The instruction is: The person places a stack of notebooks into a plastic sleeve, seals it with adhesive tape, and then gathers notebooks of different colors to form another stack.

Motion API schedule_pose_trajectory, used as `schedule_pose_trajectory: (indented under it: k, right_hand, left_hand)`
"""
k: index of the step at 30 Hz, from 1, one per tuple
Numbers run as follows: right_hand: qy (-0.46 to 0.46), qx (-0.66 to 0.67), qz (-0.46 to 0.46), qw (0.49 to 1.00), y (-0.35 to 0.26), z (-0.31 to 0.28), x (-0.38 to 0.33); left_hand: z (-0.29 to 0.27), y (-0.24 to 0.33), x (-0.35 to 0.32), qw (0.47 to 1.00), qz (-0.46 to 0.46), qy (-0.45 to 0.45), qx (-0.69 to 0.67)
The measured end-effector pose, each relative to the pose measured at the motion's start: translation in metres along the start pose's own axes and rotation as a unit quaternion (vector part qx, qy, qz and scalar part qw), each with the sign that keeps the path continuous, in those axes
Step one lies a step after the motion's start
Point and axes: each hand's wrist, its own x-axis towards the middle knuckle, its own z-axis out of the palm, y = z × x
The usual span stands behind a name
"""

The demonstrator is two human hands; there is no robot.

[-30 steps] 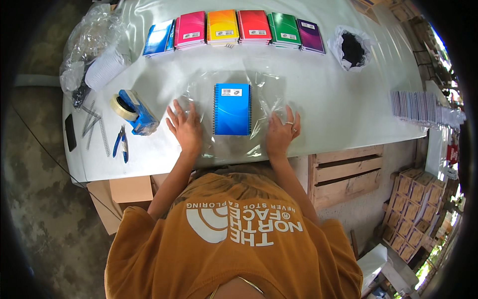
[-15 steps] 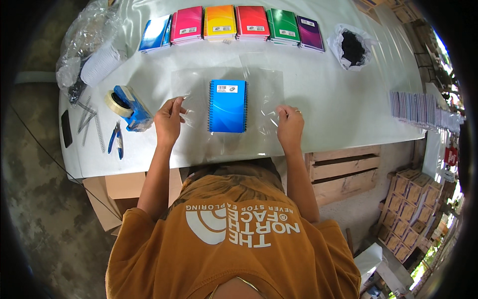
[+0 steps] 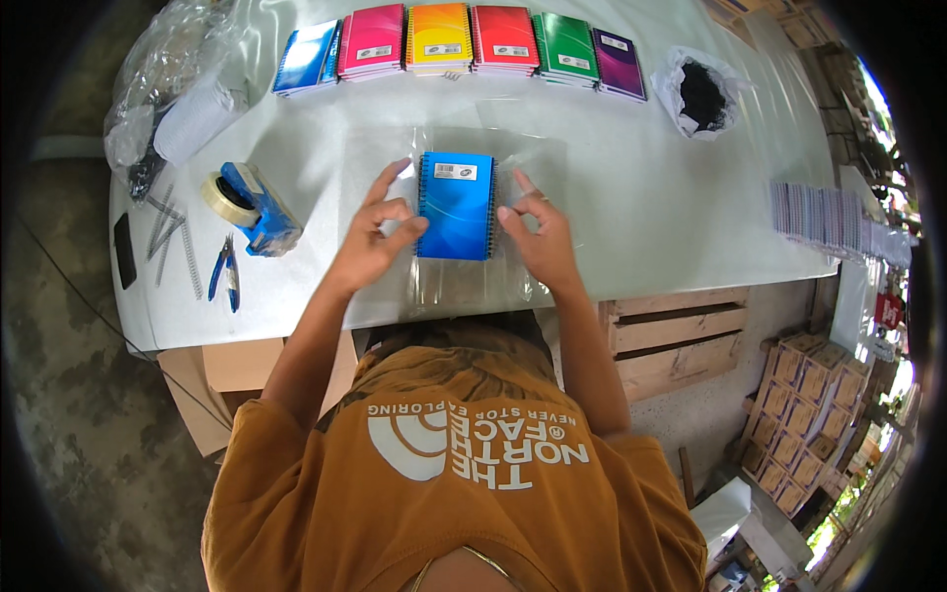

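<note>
A blue spiral notebook [image 3: 457, 209] with a white label lies on a clear plastic sheet [image 3: 449, 286] in the middle of the table. At its left edge is my left hand [image 3: 375, 239], open, index finger stretched forward and thumb tip by the spiral binding. My right hand [image 3: 543, 237] is open along the opposite side, thumb tip close to the cover's edge and index finger pointing forward. Raised folds of the plastic stand along both sides of the notebook. Whether the fingertips touch the plastic is hard to see.
Several notebook stacks [image 3: 439, 37] in different colours line the far edge. A tape dispenser [image 3: 258, 212], blue-handled cutters [image 3: 225, 274], loose wire spirals [image 3: 173, 242] and a phone [image 3: 124, 251] lie left. A white bag with black contents [image 3: 698, 97] and a notebook row [image 3: 824, 217] are right.
Both hands have moved inward from the plastic's outer sides to the notebook's edges, and their fingers have spread. The plastic's sides are now folded up beside the notebook.
</note>
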Motion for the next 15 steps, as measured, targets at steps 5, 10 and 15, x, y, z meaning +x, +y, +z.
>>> schedule_pose_trajectory:
  k: [5,10,15]
  right_hand:
    - [0.007,0.182,-0.012,0.983,0.020,0.051,0.000]
    - [-0.011,0.127,-0.021,0.992,0.018,0.054,0.006]
    - [-0.071,-0.169,-0.083,0.980,0.004,0.052,0.007]
  left_hand:
    - [0.054,0.004,0.008,0.955,0.024,-0.086,0.285]
    - [0.055,0.013,0.007,0.958,-0.020,-0.151,0.243]
    - [0.026,0.009,0.013,0.978,-0.093,-0.165,-0.092]
